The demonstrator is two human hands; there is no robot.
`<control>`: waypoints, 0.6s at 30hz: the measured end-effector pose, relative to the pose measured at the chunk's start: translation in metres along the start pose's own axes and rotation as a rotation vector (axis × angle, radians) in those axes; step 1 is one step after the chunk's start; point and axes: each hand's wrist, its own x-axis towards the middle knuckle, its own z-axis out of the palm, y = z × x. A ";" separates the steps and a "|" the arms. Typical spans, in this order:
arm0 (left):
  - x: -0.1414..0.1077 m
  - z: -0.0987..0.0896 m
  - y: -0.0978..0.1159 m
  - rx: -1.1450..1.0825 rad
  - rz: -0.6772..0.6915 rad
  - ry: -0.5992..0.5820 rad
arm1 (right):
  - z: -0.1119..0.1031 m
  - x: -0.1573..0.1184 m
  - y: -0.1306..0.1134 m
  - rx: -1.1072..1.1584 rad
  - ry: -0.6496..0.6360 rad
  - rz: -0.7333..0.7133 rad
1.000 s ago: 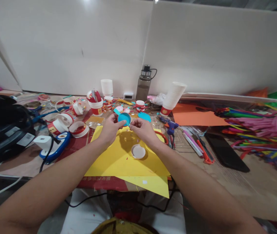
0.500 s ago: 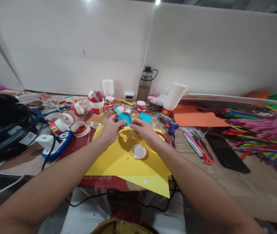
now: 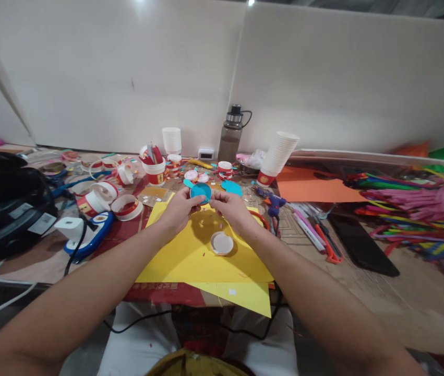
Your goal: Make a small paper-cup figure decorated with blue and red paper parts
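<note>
A small round blue piece (image 3: 201, 192), like a shallow disc with a tab sticking out at its upper left, is held above the yellow paper (image 3: 190, 261). My left hand (image 3: 178, 210) grips its left and lower edge, thumb across the front. At the right edge, the fingers of my right hand (image 3: 229, 206) are pinched together against it; their tips are partly hidden. Below the hands, a shallow white cup base (image 3: 222, 244) rests on the yellow sheet. Another flat blue cutout (image 3: 231, 187) lies just behind my right hand.
Behind stand a water bottle (image 3: 231, 133), stacked paper cups (image 3: 279, 156) and a cup of tools (image 3: 154, 172). To the right lie a glue gun (image 3: 275, 202), cutters (image 3: 328, 244), a phone (image 3: 362, 244) and pipe cleaners (image 3: 421, 203). Cut cup rings (image 3: 127, 208) and a power strip (image 3: 92, 237) are left.
The blue piece has turned slightly in my fingers, and the tab that showed at its lower right is no longer visible. Both hands stay in nearly the same place.
</note>
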 end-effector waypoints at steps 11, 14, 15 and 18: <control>0.001 0.003 0.002 0.035 0.003 0.045 | 0.000 0.000 0.000 -0.045 0.009 -0.003; 0.000 0.003 0.003 0.023 -0.011 0.041 | 0.000 0.000 0.001 -0.045 0.027 0.010; -0.001 0.003 0.003 0.008 -0.014 0.026 | 0.001 0.000 0.001 -0.043 0.029 0.014; -0.001 0.002 0.004 -0.022 -0.019 -0.003 | 0.001 0.000 0.001 -0.005 0.018 0.022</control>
